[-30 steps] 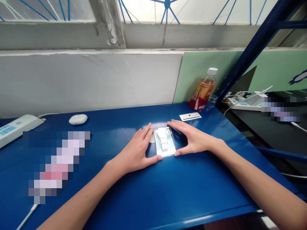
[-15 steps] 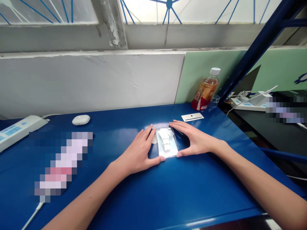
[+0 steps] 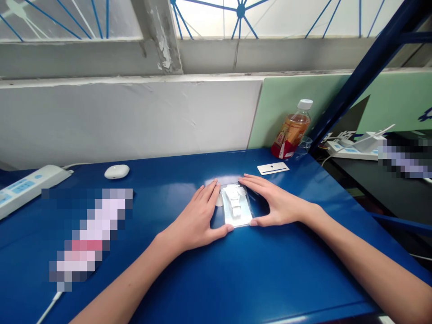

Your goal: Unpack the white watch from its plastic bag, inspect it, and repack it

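Observation:
A small clear plastic packet (image 3: 240, 216) lies flat on the blue table, a white object with a shiny wrap inside it; glare hides what kind it is. On its left side rests my left hand (image 3: 199, 218), palm down, thumb stretched to the packet's near left corner and fingertips by its far left edge. My right hand (image 3: 270, 198) frames the other side, its thumb at the near right corner and its fingers by the far edge. Both hands have thumb and fingers apart. A pale rounded piece (image 3: 219, 199) shows partly beside my left fingers.
A white card (image 3: 273, 168) lies behind my right hand, near a drink bottle (image 3: 292, 130) and a clear cup (image 3: 303, 146). To the left are a white earbud case (image 3: 116, 171), a power strip (image 3: 30, 186) and a pixelated item (image 3: 94, 234) with a white cable. A blue metal post (image 3: 357, 76) slants at right.
The whole view has shifted slightly, so things appear a little lower and farther right. Both hands keep their places around the packet.

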`<control>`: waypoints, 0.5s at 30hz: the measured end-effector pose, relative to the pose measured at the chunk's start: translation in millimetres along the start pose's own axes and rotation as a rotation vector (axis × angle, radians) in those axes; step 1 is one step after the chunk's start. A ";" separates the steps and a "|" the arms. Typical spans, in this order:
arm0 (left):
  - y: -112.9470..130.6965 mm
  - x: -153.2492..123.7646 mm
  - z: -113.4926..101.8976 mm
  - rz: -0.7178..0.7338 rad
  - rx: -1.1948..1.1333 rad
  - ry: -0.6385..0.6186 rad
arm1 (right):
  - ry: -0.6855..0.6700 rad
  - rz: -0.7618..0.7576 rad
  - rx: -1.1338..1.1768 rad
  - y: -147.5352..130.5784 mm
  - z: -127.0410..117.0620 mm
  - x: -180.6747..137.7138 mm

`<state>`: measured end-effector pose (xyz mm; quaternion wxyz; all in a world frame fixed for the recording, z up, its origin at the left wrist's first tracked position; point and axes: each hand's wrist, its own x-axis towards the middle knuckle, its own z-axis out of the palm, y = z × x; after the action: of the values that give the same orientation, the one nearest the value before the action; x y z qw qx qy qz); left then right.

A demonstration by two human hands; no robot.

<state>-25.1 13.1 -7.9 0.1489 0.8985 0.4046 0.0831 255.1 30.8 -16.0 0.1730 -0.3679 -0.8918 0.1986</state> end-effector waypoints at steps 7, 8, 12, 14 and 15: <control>0.8 -0.2 -0.6 0.005 0.018 -0.006 | -0.021 0.005 -0.052 0.4 1.0 -0.5; 1.0 -0.3 -0.4 0.000 0.023 -0.007 | -0.022 0.006 -0.059 0.9 1.3 -0.7; 1.8 0.1 0.2 -0.021 0.062 -0.007 | -0.004 -0.007 -0.073 2.3 3.2 -1.6; 1.9 0.4 -0.2 -0.025 0.061 0.000 | 0.020 -0.022 -0.067 2.2 4.4 -1.4; 1.8 0.4 -0.5 -0.025 0.054 0.003 | 0.035 -0.025 -0.063 2.0 4.9 -1.0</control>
<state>-23.7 12.3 -6.8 0.1250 0.8970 0.4180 0.0716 254.8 30.2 -21.4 0.1795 -0.3655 -0.8989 0.1619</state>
